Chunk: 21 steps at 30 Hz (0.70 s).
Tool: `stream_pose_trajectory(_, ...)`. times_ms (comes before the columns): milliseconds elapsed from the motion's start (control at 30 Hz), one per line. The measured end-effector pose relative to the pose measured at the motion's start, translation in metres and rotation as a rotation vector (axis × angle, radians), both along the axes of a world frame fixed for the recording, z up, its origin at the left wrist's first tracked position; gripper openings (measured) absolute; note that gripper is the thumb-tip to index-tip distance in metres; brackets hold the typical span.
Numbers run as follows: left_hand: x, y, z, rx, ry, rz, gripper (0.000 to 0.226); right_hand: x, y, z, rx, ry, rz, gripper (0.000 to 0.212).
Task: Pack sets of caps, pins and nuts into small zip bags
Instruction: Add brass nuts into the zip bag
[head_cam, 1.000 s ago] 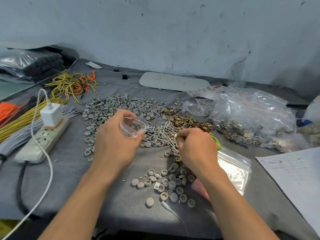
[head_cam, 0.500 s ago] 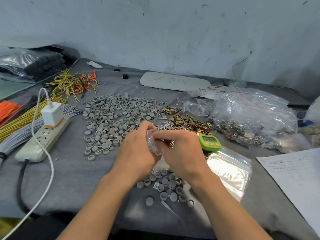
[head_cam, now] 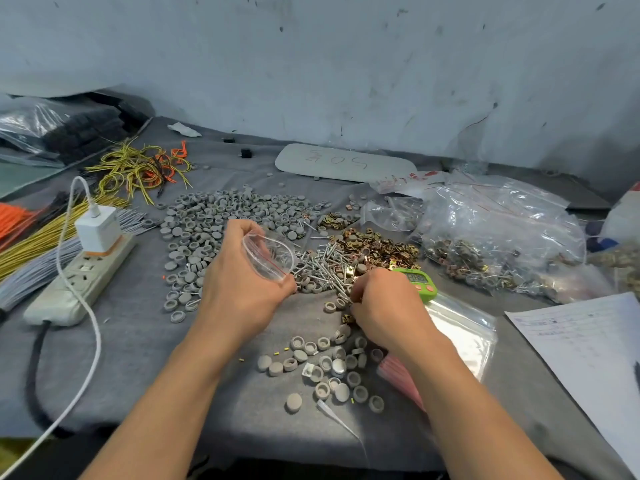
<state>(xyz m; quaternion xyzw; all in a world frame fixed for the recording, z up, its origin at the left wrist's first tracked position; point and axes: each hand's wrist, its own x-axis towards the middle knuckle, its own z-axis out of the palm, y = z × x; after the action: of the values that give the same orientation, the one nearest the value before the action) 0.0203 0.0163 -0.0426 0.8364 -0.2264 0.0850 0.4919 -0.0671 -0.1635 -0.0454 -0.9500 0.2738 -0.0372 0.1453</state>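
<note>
Head view is showing a power strip (head_cam: 79, 278) lying on the counter (head_cam: 138, 358), left of the grey caps (head_cam: 221, 220). The left hand (head_cam: 242, 289) is gripping a small zip bag (head_cam: 268, 256), mouth open, in its fingers just above the caps. The right hand (head_cam: 388, 306) is curling down onto the pins (head_cam: 325, 265); whether its fingers are gripping anything cannot be told.

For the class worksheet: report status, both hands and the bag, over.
Left hand holds small zip bag, mouth open. Right hand curled at pin pile, grasp hidden. Green timer beside it, nothing blocking the bag.
</note>
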Motion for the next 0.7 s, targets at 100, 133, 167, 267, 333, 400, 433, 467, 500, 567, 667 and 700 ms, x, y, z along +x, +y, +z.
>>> stream_pose_trajectory(100, -0.001, 0.001, 0.001, 0.027, -0.036, 0.006, 0.066, 0.006, 0.006, -0.002, -0.026, 0.027, -0.013, 0.017)
stream_pose_trajectory(133, -0.001, 0.001, 0.001, 0.037, -0.054, 0.006, 0.066, 0.007, 0.008, -0.003, -0.037, 0.040, -0.018, 0.018)
stream_pose_trajectory(167, -0.001, 0.001, 0.000, 0.049, -0.076, 0.007, 0.066, 0.008, 0.010, -0.003, -0.053, 0.052, -0.023, 0.019)
stream_pose_trajectory(267, 0.001, 0.001, -0.003, 0.151, -0.135, 0.024, 0.068, 0.008, 0.013, -0.001, -0.104, 0.021, -0.051, 0.019)
stream_pose_trajectory(333, 0.002, 0.000, -0.005, 0.236, -0.154, 0.036, 0.073, 0.007, 0.012, 0.001, -0.054, -0.102, -0.062, 0.014)
stream_pose_trajectory(400, 0.002, -0.002, -0.008, 0.287, -0.175, 0.034, 0.077, 0.005, 0.012, 0.002, 0.102, -0.300, -0.018, 0.015)
stream_pose_trajectory(433, 0.001, -0.004, -0.009, 0.299, -0.192, 0.029, 0.077, 0.003, 0.013, 0.004, 0.189, -0.399, 0.024, 0.017)
stream_pose_trajectory(467, 0.000, -0.005, -0.010, 0.307, -0.212, 0.023, 0.075, 0.001, 0.015, 0.005, 0.265, -0.484, 0.071, 0.018)
stream_pose_trajectory(500, -0.001, -0.007, -0.011, 0.315, -0.234, 0.016, 0.073, -0.001, 0.017, 0.006, 0.327, -0.553, 0.119, 0.018)
stream_pose_trajectory(567, -0.004, -0.010, -0.013, 0.332, -0.266, 0.002, 0.068, -0.004, 0.023, 0.007, 0.387, -0.628, 0.202, 0.019)
stream_pose_trajectory(667, -0.009, -0.016, -0.015, 0.348, -0.248, -0.047, 0.072, -0.006, 0.029, 0.007, 0.353, -0.634, 0.307, 0.022)
stream_pose_trajectory(700, -0.011, -0.017, -0.015, 0.348, -0.242, -0.065, 0.072, -0.006, 0.031, 0.007, 0.334, -0.627, 0.341, 0.023)
